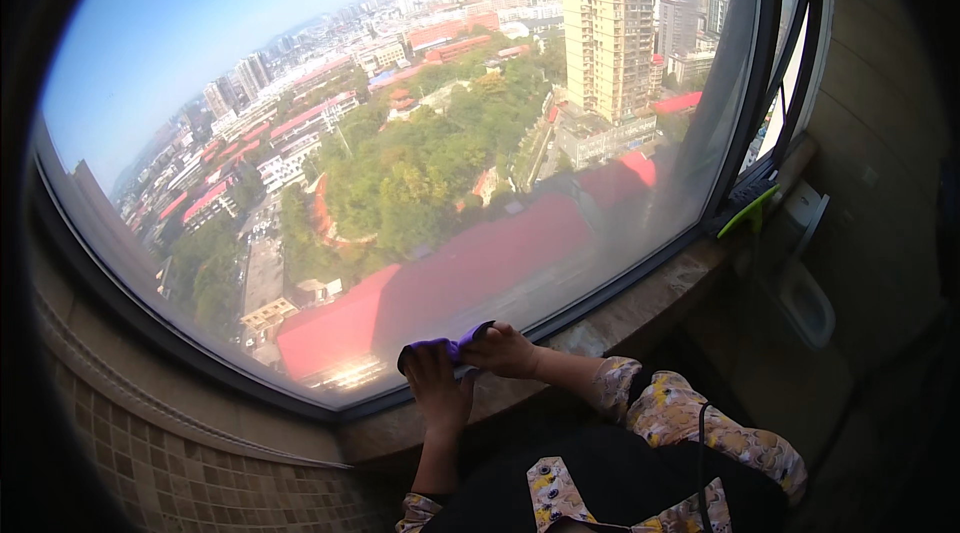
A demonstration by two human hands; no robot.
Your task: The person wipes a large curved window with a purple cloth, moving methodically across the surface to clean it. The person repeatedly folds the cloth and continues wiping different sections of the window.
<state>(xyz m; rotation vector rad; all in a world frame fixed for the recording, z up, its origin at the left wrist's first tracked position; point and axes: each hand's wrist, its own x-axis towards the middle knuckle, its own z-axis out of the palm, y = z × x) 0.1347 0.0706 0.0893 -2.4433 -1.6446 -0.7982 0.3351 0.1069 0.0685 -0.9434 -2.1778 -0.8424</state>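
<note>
A purple piece with dark ends (pixel 452 347), apparently a folded cloth, is held in both hands close to the lower edge of a large window pane (pixel 450 233). My left hand (pixel 437 387) lies over its left part, fingers pointing up toward the glass. On the right part, my right hand (pixel 506 351) has its fingers curled around the end. The two hands nearly touch. Whether the cloth presses on the glass cannot be told.
A stone sill (pixel 637 300) runs below the dark window frame (pixel 626 282). At the right corner, near a partly open side window, are a bright green flat tool (pixel 748 211) and a white fixture (pixel 806 304). Tiled wall (pixel 165 488) and a twisted cord (pixel 187 424) are at lower left.
</note>
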